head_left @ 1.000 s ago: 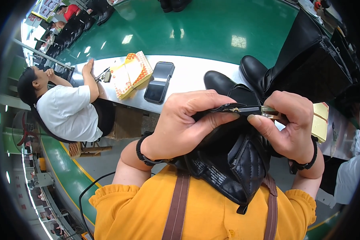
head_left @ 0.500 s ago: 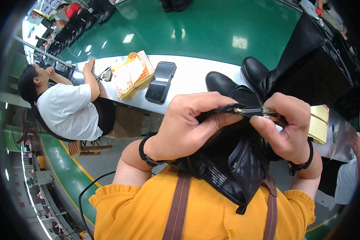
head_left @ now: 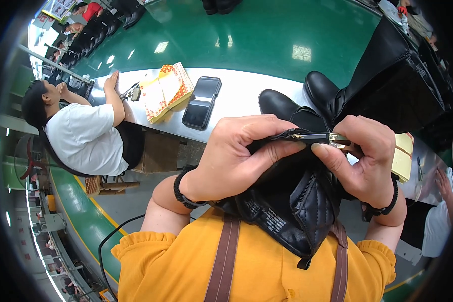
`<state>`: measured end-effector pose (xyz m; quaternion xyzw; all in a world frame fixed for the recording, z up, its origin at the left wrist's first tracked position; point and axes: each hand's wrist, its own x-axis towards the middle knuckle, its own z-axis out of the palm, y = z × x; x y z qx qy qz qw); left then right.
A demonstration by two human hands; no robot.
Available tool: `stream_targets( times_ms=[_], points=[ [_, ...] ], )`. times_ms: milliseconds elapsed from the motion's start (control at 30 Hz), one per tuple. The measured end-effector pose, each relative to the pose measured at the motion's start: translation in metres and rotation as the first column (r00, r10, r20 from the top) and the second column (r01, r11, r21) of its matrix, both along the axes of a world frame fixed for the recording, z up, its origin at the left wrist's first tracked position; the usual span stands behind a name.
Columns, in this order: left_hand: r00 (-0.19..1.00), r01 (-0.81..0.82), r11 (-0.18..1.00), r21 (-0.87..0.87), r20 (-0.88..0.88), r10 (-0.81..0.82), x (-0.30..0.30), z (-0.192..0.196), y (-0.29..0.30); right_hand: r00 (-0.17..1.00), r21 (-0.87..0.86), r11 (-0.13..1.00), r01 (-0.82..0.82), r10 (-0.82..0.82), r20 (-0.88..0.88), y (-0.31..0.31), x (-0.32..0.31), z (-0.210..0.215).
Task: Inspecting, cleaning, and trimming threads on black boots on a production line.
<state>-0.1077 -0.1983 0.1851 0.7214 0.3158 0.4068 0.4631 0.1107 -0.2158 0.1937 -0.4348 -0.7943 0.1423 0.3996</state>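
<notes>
A black quilted boot [head_left: 297, 211] lies upturned against my chest, its shaft opening toward me. My left hand [head_left: 236, 156] grips the top edge of the shaft by the zipper, fingers curled over it. My right hand [head_left: 362, 156] pinches the brass zipper pull [head_left: 337, 138] at the same edge, thumb underneath. Both wrists wear black bands. The boot's toe is hidden behind my hands.
A white workbench [head_left: 236, 100] holds a black phone [head_left: 201, 100], a yellow booklet [head_left: 165, 90], two more black boots [head_left: 327, 93] and yellow notes [head_left: 401, 156]. A seated person in a white shirt [head_left: 83, 136] leans on the bench at left. Beyond lies green floor [head_left: 246, 35].
My hands and the boot stay almost where they were. The right hand's fingers have shifted slightly along the zipper edge.
</notes>
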Motion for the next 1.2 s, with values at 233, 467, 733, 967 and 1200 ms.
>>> stream_targets(
  times_ms=[233,467,733,967,1200],
  points=[
    [0.999,0.038,0.999,-0.005,-0.024,-0.038,0.000,0.000,0.002,0.999,0.060,0.997,-0.045,0.043,0.031,0.006,-0.002,0.002],
    [0.999,0.033,0.999,-0.020,0.000,-0.033,-0.002,-0.004,0.001,0.974,-0.323,0.925,-0.199,0.151,-0.169,0.013,0.003,0.001],
    [0.997,-0.073,0.993,-0.096,-0.024,0.071,0.002,-0.002,0.001,0.995,-0.111,0.993,-0.034,0.022,-0.102,0.005,0.003,-0.003],
    [0.997,-0.073,0.997,-0.016,-0.026,0.073,0.004,-0.002,0.002,0.998,-0.136,0.990,-0.022,0.012,-0.069,0.002,0.002,-0.003],
    [0.996,-0.074,0.996,0.046,-0.043,0.076,0.005,-0.003,0.002,0.994,-0.230,0.972,-0.049,0.023,-0.111,0.004,0.004,0.002]
  ],
)
